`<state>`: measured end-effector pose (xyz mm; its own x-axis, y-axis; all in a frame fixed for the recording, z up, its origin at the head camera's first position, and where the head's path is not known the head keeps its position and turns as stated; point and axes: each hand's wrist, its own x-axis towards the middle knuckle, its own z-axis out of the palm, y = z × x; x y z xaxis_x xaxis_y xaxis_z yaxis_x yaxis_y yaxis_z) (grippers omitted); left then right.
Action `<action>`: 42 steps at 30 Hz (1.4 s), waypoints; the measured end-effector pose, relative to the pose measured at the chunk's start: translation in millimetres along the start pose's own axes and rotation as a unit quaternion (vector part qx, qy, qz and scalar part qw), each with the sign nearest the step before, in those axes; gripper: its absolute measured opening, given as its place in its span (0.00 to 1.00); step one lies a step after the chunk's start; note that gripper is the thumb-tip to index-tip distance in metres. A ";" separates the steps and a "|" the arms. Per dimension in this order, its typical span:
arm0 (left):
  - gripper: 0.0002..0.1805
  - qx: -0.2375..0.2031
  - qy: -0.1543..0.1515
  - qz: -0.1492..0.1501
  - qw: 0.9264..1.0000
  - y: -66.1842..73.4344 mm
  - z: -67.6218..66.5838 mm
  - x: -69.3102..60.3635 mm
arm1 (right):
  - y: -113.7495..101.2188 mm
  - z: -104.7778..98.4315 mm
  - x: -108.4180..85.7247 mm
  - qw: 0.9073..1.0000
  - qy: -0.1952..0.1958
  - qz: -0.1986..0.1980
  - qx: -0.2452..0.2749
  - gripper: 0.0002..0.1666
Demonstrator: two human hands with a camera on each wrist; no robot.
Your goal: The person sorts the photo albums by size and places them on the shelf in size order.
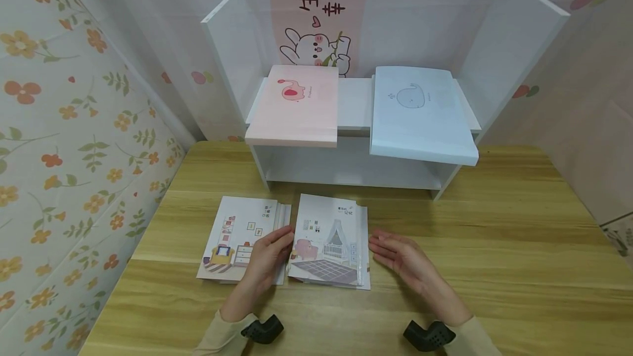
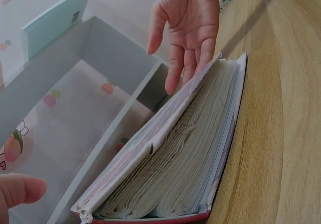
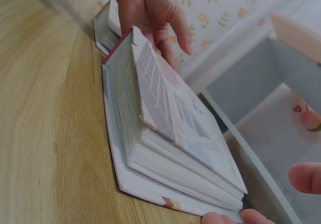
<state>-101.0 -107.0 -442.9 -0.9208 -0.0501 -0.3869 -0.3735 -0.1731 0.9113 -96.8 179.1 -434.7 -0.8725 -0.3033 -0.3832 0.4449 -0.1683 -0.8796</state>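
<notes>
Two hands: both bare, at either side of the middle book (image 1: 323, 246), on the near part of the table (image 1: 519, 224).
Left hand (image 1: 268, 257): beside the book's left edge, in the gap between the two books lying on the table; fingers loose and extended, thumb set apart from them; whether it presses the edge I cannot tell.
Right hand (image 1: 403, 260): at the book's right edge, fingers straight and relaxed, thumb spread away; fingertips right up by the cover, though from where I stand the contact is hard to judge.
Middle book: lying flat, thick with wavy pages, its upper cover tilted up on one side; a room scene with a canopy and a tiled floor is printed on it.
Left book (image 1: 242, 224): just left of it, also flat, with a yellow armchair and drawers on the cover.
White shelf (image 1: 353, 163): at the far side of the table, with tall upright side panels.
Pink book (image 1: 296, 111): on the shelf's left, an elephant on the front, overhanging the near edge.
Pale blue book (image 1: 420, 122): on the shelf's right, a whale on it, overhanging too.
Flowered curtain (image 1: 84, 153): hanging to the left of the table.
</notes>
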 end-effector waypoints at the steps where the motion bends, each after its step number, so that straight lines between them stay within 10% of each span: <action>1: 0.22 0.003 -0.001 -0.001 1.000 -0.3 0.0 0.1 | -0.1 -0.1 0.0 1.000 -0.001 0.001 0.001 0.34; 42: 0.23 0.041 -0.067 -0.005 0.997 -4.0 2.1 -2.0 | -1.8 -3.6 2.1 1.000 0.001 0.022 -0.003 0.35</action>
<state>-97.9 -104.1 -445.5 -0.9214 0.0833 -0.3797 -0.3864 -0.0912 0.9178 -100.2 182.1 -434.9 -0.8524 -0.3076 -0.4228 0.4821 -0.1496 -0.8632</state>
